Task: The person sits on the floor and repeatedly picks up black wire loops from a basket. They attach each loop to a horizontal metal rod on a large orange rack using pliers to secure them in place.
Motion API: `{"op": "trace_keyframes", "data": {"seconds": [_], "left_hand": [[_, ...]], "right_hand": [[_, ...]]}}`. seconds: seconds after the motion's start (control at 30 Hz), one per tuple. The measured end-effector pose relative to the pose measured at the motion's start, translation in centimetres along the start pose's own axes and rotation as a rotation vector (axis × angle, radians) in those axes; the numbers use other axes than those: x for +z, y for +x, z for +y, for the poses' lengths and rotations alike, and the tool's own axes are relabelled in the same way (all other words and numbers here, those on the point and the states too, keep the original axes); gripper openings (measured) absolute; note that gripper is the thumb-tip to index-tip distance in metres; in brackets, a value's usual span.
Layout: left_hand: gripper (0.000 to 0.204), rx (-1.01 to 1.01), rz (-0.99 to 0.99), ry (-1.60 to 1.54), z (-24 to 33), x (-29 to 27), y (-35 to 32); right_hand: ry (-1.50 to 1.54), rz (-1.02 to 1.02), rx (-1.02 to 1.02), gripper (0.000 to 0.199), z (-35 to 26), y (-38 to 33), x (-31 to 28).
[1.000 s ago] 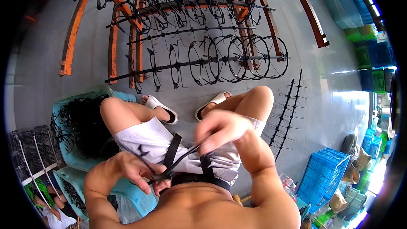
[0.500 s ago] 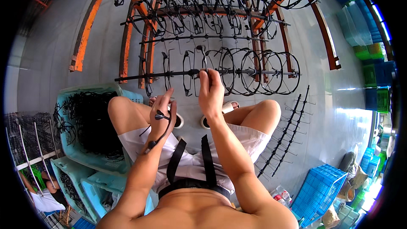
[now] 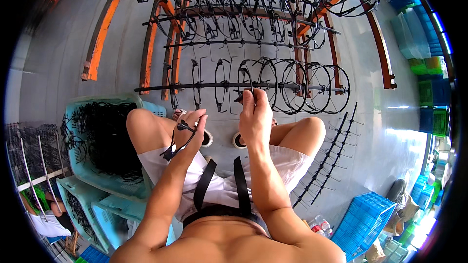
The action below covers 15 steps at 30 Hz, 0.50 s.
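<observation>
A long black hanging bar (image 3: 165, 87) runs across in front of me, with thin hooks and several curved black bands on it. My right hand (image 3: 257, 114) pinches one such curved black band (image 3: 245, 74) at the middle of the bar; its lower part is hidden by the fingers. Farther right, wide black hoops (image 3: 319, 87) hang in a row. Lower and to the left, my left hand (image 3: 189, 130) is closed around another curved black band (image 3: 170, 152), whose knobbed ends stick out beside the palm and wrist.
An orange rack (image 3: 147, 58) loaded with black bands stands ahead. At my left is a pale teal crate (image 3: 78, 160) heaped with black bands. Two spiky bars (image 3: 331, 151) lie on the floor at right, near a blue crate (image 3: 363, 224). Another person (image 3: 53, 221) sits far left.
My right hand has moved slightly right and nearer to me, and the band it pinches now shows at the bar. The left hand has turned a little, its band swinging with it.
</observation>
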<state>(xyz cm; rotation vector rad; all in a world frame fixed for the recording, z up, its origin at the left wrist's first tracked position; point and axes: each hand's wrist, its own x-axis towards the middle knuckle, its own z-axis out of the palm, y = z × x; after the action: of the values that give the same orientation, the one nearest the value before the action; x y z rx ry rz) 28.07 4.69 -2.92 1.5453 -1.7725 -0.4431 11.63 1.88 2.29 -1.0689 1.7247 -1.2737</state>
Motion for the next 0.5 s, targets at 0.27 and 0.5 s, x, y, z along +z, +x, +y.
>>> {"op": "trace_keyframes", "data": {"seconds": [0.27, 0.5], "left_hand": [[0.013, -0.014, 0.005, -0.016, 0.4, -0.5, 0.4], [0.014, -0.011, 0.004, -0.029, 0.1, -0.5, 0.7]], "right_hand": [[0.266, 0.001, 0.092, 0.025, 5.9, 2.4, 3.9], [0.102, 0.039, 0.066, 0.029, 3.8, 2.6, 2.9]]}}
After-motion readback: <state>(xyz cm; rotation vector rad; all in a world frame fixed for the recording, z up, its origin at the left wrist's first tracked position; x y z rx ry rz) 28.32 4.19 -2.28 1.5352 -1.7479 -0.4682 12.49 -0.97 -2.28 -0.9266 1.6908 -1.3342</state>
